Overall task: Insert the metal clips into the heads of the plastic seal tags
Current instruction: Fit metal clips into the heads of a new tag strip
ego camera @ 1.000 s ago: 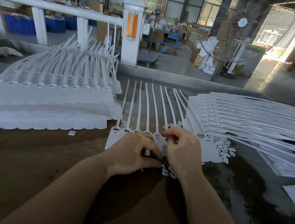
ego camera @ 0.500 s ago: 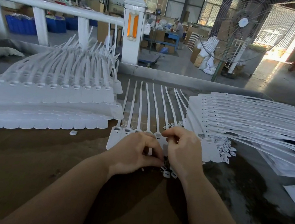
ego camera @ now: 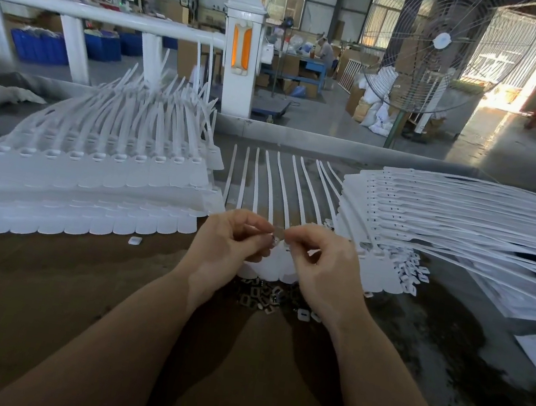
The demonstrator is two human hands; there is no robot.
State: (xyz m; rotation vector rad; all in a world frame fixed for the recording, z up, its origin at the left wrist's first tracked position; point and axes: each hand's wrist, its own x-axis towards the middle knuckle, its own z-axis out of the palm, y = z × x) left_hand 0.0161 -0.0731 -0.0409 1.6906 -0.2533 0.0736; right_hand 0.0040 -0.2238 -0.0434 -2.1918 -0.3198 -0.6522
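Above the row of seal tags (ego camera: pixel 272 189), left hand (ego camera: pixel 229 245) and right hand (ego camera: pixel 326 266) curl fingers, pinching one small metal clip (ego camera: pixel 275 240) together; loose clips (ego camera: pixel 260 296) lie on the surface (ego camera: pixel 43 274).

Bare brown bench (ego camera: pixel 40 291) lies open toward the near edge on the left and between the forearms, so a hand can pass there freely. The work spot is hemmed in: a high stack of seal tags (ego camera: pixel 91 174) on the left, a fanned pile of tags (ego camera: pixel 463 226) on the right, and a flat row of tag straps (ego camera: pixel 272 186) behind. A scatter of metal clips (ego camera: pixel 263 297) lies just under the wrists, and a lone white piece (ego camera: pixel 134 241) sits near the left stack.
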